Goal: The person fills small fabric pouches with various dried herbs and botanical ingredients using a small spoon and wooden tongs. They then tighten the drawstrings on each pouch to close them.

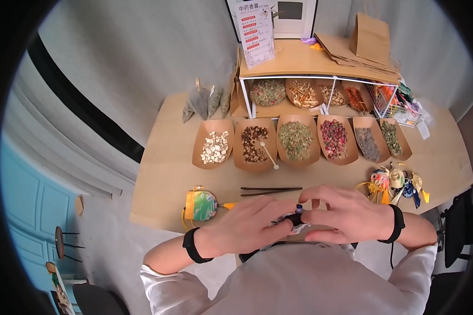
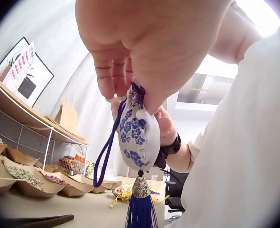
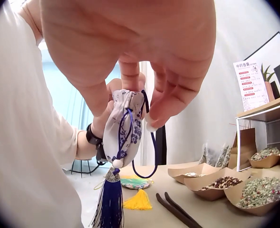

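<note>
A small white pouch with blue flowers (image 2: 139, 130) hangs upright between the two hands, its neck gathered at the top. Its dark blue cord (image 3: 154, 154) loops down on one side, and a blue tassel (image 3: 109, 202) with a silver cap dangles below. The left hand (image 1: 247, 223) pinches the neck of the pouch between thumb and fingers. Close against it, the right hand (image 1: 339, 215) has its fingers bent around the pouch's top; in the right wrist view its thumb and fingertips stand apart at the sides of the pouch and cord.
Paper trays of dried herbs (image 1: 298, 157) line the table, more on the shelf (image 1: 294, 63) behind. Dark tweezers (image 1: 270, 190) lie before them. A green and yellow pouch (image 1: 201, 205) is at left, several decorated pouches (image 1: 397, 181) at right. A wire basket (image 1: 397, 107) stands beside the shelf.
</note>
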`<state>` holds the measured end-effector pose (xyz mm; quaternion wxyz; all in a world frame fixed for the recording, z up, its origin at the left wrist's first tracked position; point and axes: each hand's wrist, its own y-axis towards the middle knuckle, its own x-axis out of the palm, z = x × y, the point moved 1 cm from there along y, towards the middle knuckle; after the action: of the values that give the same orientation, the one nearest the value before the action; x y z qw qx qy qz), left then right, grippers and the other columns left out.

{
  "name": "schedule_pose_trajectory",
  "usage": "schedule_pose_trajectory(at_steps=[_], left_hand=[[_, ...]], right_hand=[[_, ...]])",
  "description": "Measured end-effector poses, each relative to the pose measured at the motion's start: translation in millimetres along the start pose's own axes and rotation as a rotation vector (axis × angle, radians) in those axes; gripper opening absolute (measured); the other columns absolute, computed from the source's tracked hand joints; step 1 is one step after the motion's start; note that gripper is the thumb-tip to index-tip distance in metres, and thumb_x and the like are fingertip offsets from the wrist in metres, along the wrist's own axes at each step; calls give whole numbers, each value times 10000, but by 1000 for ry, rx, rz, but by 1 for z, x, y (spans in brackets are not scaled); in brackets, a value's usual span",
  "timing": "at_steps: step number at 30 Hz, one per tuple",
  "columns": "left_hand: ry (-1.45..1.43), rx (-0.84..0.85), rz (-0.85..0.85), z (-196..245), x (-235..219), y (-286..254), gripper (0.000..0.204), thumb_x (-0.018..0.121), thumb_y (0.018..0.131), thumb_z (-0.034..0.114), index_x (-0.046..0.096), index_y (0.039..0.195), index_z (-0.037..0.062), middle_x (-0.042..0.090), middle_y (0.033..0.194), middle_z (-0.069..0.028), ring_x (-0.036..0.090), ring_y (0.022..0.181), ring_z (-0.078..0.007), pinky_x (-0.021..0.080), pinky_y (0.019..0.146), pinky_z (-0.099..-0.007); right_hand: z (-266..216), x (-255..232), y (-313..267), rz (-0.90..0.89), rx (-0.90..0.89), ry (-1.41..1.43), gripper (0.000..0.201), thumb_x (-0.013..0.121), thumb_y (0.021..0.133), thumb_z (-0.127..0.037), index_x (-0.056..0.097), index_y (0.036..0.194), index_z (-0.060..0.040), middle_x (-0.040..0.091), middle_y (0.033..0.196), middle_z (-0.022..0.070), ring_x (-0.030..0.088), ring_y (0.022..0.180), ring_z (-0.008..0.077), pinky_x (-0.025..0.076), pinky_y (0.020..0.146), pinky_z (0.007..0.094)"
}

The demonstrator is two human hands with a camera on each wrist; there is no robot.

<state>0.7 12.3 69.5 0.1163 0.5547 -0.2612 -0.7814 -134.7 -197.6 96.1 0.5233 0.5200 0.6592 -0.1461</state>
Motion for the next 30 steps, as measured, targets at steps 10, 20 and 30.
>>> schedule_pose_trajectory(at_steps=[10,20,30], left_hand=[[-32,1,-30,-4,-7,-3,215,846,757,174,664,832,88,591,1119,-50,617,812,-253,516,651,-368],[35,65,100,6,13,-1,201,810,705,62,671,850,70,582,1132,-55,593,777,-238,504,619,-337],[-841,-410,200,-12,28,-4,1057,968,653,248,368,1507,81,441,1437,-115,411,1369,-256,390,1126,-420]], right_hand=[[7,-5,-9,-34,75,-75,270,794,871,-326,683,980,-106,595,1085,78,629,769,234,515,618,359],[-3,2,-4,-67,30,-33,165,721,865,-190,619,947,-91,576,678,68,600,589,301,455,511,421],[-8,10,5,86,-177,-14,177,685,772,-84,619,933,-50,544,818,69,582,675,245,486,563,374]])
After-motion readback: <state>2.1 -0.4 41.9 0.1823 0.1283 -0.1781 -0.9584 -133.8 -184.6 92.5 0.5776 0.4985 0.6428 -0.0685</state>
